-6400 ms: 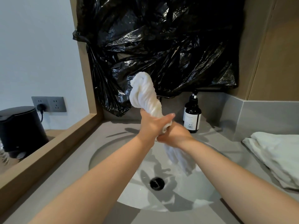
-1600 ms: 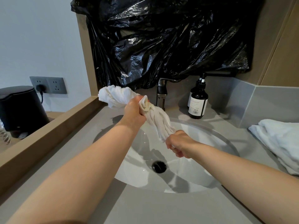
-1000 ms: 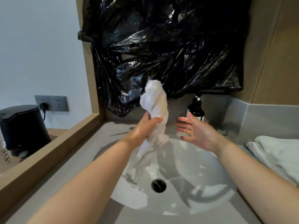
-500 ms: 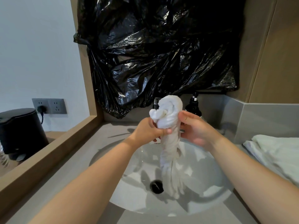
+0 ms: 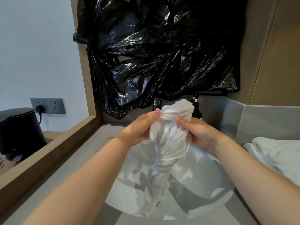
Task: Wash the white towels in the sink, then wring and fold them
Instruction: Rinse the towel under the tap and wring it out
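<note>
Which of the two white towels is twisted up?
The towel gripped by left hand and right hand over the sink; the other towel lies untwisted on the counter.

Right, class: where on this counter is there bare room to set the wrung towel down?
Bare grey counter lies left of the sink, between its rim and the wooden ledge. The right side is taken by folded white towels; behind the sink stand the faucet and pump bottle.

The left forearm (image 5: 90,172) and right forearm (image 5: 248,169) are bare along their whole visible length. The left hand (image 5: 139,127) and right hand (image 5: 199,132) are bare too, thumbnails short.
</note>
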### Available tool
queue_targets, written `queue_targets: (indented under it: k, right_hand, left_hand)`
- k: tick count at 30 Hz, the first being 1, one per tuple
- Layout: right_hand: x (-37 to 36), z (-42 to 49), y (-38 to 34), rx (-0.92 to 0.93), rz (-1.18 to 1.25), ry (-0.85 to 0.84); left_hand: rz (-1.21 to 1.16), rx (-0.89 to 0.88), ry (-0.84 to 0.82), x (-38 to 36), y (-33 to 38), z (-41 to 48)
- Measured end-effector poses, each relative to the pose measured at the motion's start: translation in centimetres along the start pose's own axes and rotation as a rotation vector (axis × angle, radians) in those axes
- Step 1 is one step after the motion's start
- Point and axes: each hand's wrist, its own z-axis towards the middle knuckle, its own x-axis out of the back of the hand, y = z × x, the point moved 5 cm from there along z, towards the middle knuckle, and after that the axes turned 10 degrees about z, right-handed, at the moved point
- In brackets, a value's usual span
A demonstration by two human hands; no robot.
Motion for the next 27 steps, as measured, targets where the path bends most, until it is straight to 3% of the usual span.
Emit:
queue_targets:
  k: [9, 12, 15, 19, 23, 24, 27]
  right_hand:
    - [1.1, -0.7, -0.2, -0.025, -0.075, -0.197]
    - [1.3, -1.2, 0.1, -0.109, -0.077, -0.316]
    - [0.9, -1.7, -0.2, -0.086, -0.235, -0.376]
    - [1.4, -1.9, -0.9, -0.11, -0.444, -0.305]
    - [1.4, -1.6, 0.0, -0.129, 0.023, -0.273]
    - [1.1, -1.6, 0.2, -0.129, 0.056, -0.272]
    - [1.0, -0.9, 1.2, -0.145, -0.139, -0.225]
  left_hand:
    - [-0.311, 0.155, 0.147, 1.0, 0.0, -0.2]
    - [-0.3, 0.085, 0.216, 1.0, 1.0, -0.2]
    - [-0.21, -0.008, 0.187, 0.6, 2.5, -0.2]
    - [-0.135, -0.089, 0.214, 0.4, 3.6, -0.4]
    - [-0.153, -0.124, 0.236, 0.2, 4.2, -0.4]
    - [-0.15, -0.132, 0.229, 0.1, 4.3, -0.4]
    - [-0.139, -0.126, 0.206, -0.4, 4.2, -0.4]
